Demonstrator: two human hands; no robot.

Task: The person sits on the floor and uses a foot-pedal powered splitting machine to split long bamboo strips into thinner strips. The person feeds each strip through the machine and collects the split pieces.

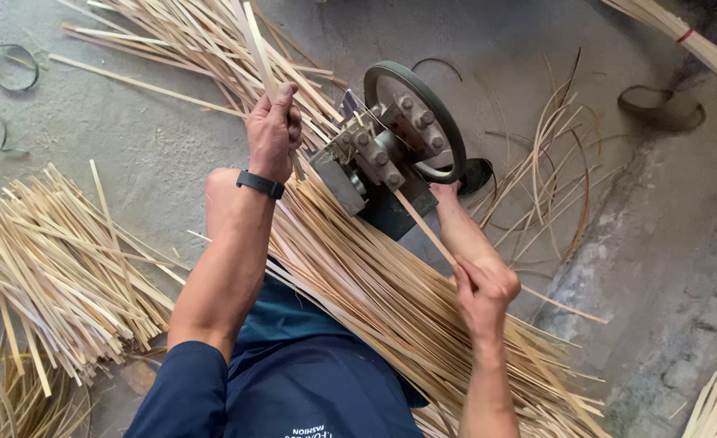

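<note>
down from the head view: two hands, one small splitting machine [395, 146] with one wheel, strips past counting. left hand [273, 130] clenched on a pale bamboo strip [254, 45], long axis tilted up and away. right hand [482, 288] pinched shut on a thin strip [423, 227], running diagonally up-left into machine. loose pile of strips [58, 268] at left.

Bare concrete floor [131, 138] lay open to the left of the splitting machine [399, 138], between the far heap of strips [204, 40] and the near-left pile [58, 259]. The machine's wheel [447, 122] and bolted block [374, 150] blocked the middle. Long strips [374, 300] covered the lap beneath both hands, leaving no gap there. Curled offcuts [545, 170] cluttered the right, with open floor [682, 243] beyond them.
</note>
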